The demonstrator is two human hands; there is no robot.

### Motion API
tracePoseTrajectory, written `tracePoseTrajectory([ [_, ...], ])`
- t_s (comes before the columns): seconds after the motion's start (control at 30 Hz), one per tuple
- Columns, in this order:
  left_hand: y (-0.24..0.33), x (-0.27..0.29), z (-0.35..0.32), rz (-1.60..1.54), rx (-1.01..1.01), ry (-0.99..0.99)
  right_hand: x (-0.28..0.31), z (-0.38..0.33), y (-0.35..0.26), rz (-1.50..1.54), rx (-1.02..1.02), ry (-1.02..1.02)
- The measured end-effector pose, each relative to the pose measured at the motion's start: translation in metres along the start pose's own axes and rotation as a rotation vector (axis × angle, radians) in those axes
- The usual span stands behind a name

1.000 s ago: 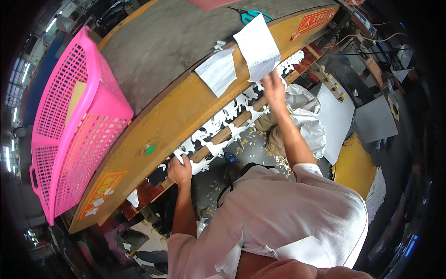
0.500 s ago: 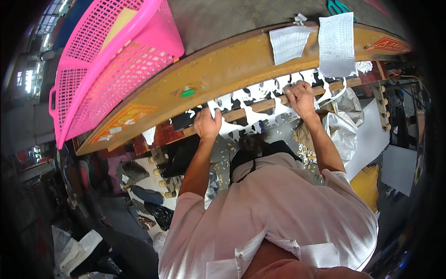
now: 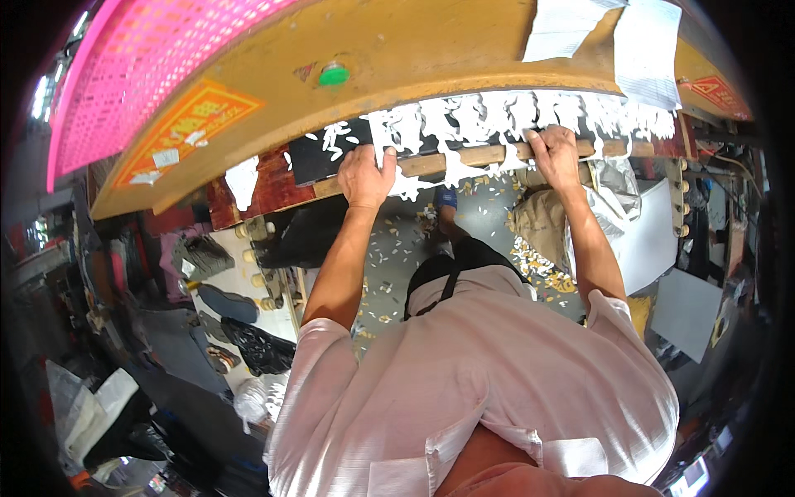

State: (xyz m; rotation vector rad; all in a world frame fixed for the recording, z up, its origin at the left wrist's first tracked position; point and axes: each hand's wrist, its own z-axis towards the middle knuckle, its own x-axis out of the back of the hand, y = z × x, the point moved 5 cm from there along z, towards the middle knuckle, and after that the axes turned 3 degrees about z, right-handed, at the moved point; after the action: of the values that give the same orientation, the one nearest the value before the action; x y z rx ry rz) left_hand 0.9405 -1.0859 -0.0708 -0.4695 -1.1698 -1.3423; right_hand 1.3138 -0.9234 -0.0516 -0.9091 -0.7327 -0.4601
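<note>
A white sheet (image 3: pixel 458 164) full of cut-out gaps lies along the machine's bed, its ragged strips hanging over a wooden bar (image 3: pixel 490 156) at the near edge. My left hand (image 3: pixel 367 176) is closed on the sheet's left end at the bar, thumb toward the right. My right hand (image 3: pixel 556 156) grips it farther right, fingers curled over the bar. Beneath the sheet is a black board (image 3: pixel 358 132), bare at its left end except for small loose white pieces (image 3: pixel 332 142). The fingertips of both hands are partly hidden.
Above the bed runs a wide yellow-brown beam (image 3: pixel 397 66) with a green button (image 3: pixel 334 74) and hanging papers (image 3: pixel 647 51). A pink plastic basket (image 3: pixel 124 91) stands at upper left. White and yellow scraps litter the floor (image 3: pixel 389 273); a brown sack (image 3: pixel 538 222) is below my right hand.
My view has shifted, so the beam and basket sit higher and larger. More of the white sheet and black board shows under the beam. Both hands keep their hold at the bar.
</note>
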Motion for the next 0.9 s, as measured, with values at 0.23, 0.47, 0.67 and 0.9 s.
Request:
tracePoseTrajectory([
  [0.23,0.007,0.040,-0.080,-0.485,0.293,0.217,0.023,-0.040,-0.072,0.025,-0.077,0.059],
  [0.47,0.046,0.031,-0.067,-0.884,0.199,0.222,-0.105,-0.011,-0.212,0.035,0.356,-0.151],
  [0.67,0.049,0.019,-0.117,-0.780,0.264,0.268,-0.107,-0.060,-0.221,0.061,0.370,-0.191],
  [0.9,0.082,0.033,-0.158,-0.512,0.005,0.310,-0.018,-0.056,-0.150,1.165,-0.408,-0.352],
])
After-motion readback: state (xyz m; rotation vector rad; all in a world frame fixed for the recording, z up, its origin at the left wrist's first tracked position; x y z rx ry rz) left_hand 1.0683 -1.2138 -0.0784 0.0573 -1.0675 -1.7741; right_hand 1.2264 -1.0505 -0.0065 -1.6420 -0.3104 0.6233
